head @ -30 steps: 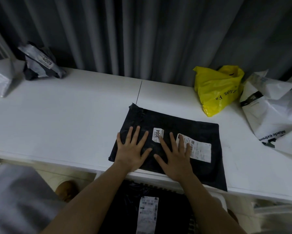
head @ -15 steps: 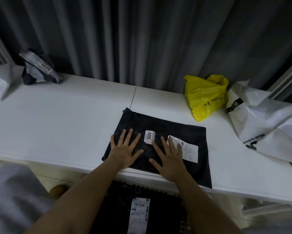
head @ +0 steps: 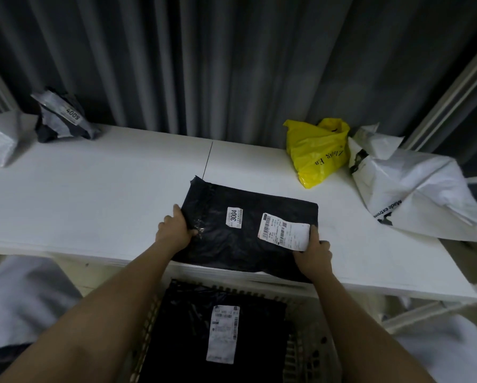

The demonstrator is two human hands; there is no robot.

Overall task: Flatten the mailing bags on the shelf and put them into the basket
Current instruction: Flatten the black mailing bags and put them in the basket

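1. Head view, change: both hands, flat and side by side on top of the black mailing bag (head: 248,239) half a second ago, now sit at its opposite side edges.
2. Left hand (head: 175,230): fingers curled round the bag's left edge, thumb on top; clamped on the bag.
3. Right hand (head: 312,254): pinches the bag's right edge at the corner of the large shipping label (head: 283,234).
4. Black mailing bag: lies flat between the two hands on the white shelf (head: 93,194), its near edge at the shelf's front lip. Small sticker (head: 234,217) reads "3004".
5. Basket (head: 301,352): below the shelf, under both forearms; holds another black bag (head: 204,341) with a white label.
6. Beyond the right hand: yellow bag (head: 316,152); white bag (head: 414,189) further right.
7. Far beyond the left hand: crumpled grey bag (head: 62,120), sticker "4009".
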